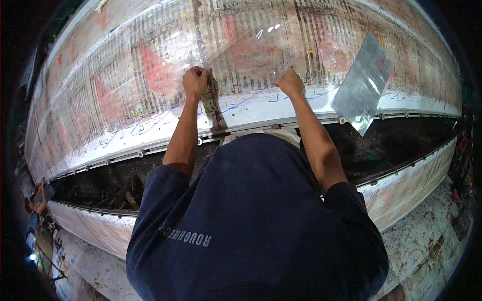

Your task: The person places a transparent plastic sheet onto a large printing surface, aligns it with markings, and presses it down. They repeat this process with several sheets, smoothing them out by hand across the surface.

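Note:
A clear plastic sheet (pixel 253 50) lies against a long curved panel (pixel 165 45) covered in dark streaks, red patches and small coloured marks, with a white band along its near edge. My left hand (pixel 196 80) pinches the left part of the sheet, fingers closed, above a dark shadow on the panel. My right hand (pixel 287 80) has its fingers closed on the lower right part of the sheet, a little right of centre. A grey, shiny, angled sheet (pixel 361 80) rests on the panel to the right of my right hand, overhanging the near edge.
A rail with round fittings (pixel 341 120) runs along the panel's edge. Below it is a dark gap (pixel 396 145) with debris, then a second marked curved panel (pixel 411 180) and a speckled floor (pixel 416 236). At far left another person (pixel 35 205) reaches to the panel's end.

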Demonstrator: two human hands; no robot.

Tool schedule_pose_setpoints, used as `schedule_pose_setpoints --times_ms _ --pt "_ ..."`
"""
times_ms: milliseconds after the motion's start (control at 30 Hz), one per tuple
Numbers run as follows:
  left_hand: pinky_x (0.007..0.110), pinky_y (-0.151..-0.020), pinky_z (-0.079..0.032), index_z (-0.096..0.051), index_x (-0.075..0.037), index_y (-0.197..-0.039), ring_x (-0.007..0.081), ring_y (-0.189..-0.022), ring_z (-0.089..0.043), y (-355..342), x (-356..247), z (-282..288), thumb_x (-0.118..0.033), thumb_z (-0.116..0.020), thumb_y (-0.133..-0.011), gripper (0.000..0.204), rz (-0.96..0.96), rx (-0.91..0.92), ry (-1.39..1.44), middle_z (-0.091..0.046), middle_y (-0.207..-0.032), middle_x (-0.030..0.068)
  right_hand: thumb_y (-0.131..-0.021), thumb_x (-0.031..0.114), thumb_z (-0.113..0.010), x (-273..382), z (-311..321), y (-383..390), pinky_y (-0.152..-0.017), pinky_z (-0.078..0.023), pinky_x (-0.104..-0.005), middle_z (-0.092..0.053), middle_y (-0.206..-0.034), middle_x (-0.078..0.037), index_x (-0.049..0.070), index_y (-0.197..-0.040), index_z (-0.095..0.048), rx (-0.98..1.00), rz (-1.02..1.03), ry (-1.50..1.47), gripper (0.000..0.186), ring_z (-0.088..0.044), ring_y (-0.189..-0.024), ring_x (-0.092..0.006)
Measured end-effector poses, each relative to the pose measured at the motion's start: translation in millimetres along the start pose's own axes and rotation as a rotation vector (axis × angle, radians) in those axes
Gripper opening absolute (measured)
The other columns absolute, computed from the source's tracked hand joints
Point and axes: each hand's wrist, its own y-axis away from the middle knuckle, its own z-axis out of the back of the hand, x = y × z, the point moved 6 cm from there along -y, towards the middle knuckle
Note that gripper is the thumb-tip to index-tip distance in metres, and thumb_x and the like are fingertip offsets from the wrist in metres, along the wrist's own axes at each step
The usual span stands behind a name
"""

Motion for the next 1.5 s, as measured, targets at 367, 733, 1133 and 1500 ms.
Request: schedule_pose_setpoints --times_ms 367,733,1133,1500 --pt "0.038 -0.068 -0.054 -0.075 -0.002 -0.083 0.0289 -0.070 -0.071 3.2 1.1 6.9 -0.032 -0.076 -0.084 0.030 -0.059 -0.047 -0.015 -0.073 -0.076 0.0155 -0.076 0.027 -0.073 12.1 2.5 11.8 -0.095 -0.050 -0.0507 -0.072 -0.113 -0.019 0.009 -0.102 -0.076 0.064 -0.057 0.013 0.032 -0.067 -0.110 -0.0394" --pt "0.039 -0.069 -0.054 -0.072 0.001 -0.082 0.0298 -0.071 -0.071 8.8 1.8 5.5 -0.027 -0.077 -0.083 0.028 -0.088 -0.065 0.085 -0.072 -0.077 0.0177 -0.069 0.040 -0.084 10.7 5.4 12.0 -0.088 -0.053 -0.0453 -0.073 -0.109 -0.020 0.009 -0.100 -0.076 0.052 -0.043 -0.006 0.044 -0.069 -0.103 -0.0379" --pt "0.042 -0.067 -0.052 -0.071 -0.001 -0.077 0.0337 -0.070 -0.068 10.5 3.6 3.9 -0.032 -0.078 -0.082 0.031 -0.103 -0.184 0.044 -0.069 -0.074 0.0178 -0.071 0.040 -0.085 5.7 -4.3 2.2 -0.084 -0.054 -0.0426 -0.075 -0.099 -0.015 0.012 -0.089 -0.079 0.013 -0.051 0.034 0.033 -0.071 -0.095 -0.0334" --pt "0.042 -0.067 -0.052 -0.069 -0.001 -0.077 0.0326 -0.070 -0.068 15.2 0.1 4.0 -0.029 -0.080 -0.081 0.031 -0.102 -0.198 0.040 -0.069 -0.074 0.0173 -0.073 0.041 -0.085 6.5 -0.9 8.8 -0.095 -0.050 -0.0498 -0.073 -0.111 -0.016 0.013 -0.100 -0.077 0.086 -0.075 0.015 0.040 -0.068 -0.110 -0.0359"
